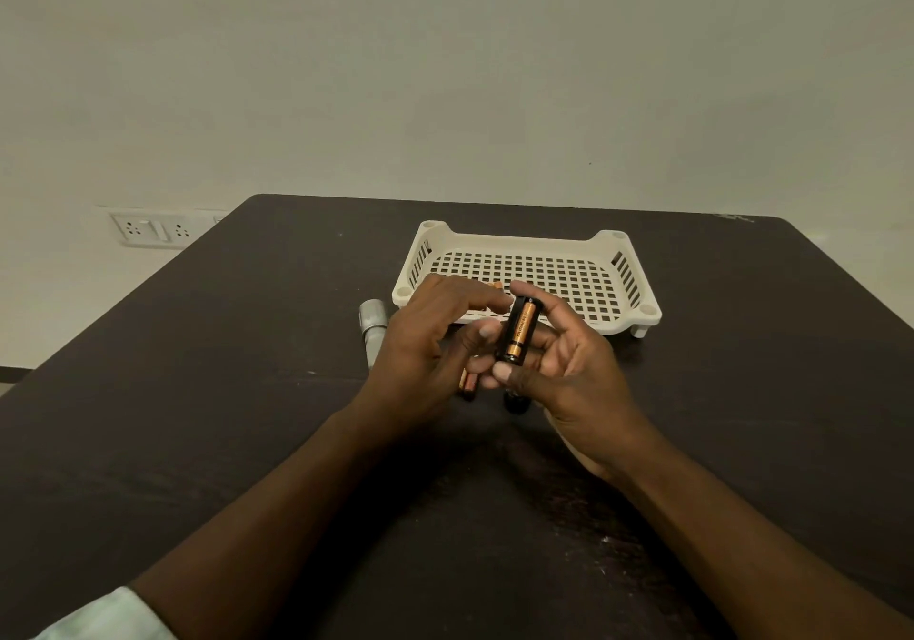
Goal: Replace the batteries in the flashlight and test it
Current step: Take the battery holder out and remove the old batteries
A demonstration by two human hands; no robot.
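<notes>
My right hand (569,372) grips a black battery holder (517,330) upright above the table, with a copper and black battery seated in its front slot. My left hand (425,343) is right beside it, thumb and forefinger reaching to the holder's left side; whether they touch it is unclear. The silver flashlight body (372,325) lies on the table behind my left hand, mostly hidden by it. A loose battery (467,385) lies on the table under my hands. A black cap (514,403) sits below my right hand.
A white perforated basket (618,249) stands on the dark table (247,367) just behind my hands, with a few orange batteries (494,286) at its near left. A wall socket (151,230) is at the far left.
</notes>
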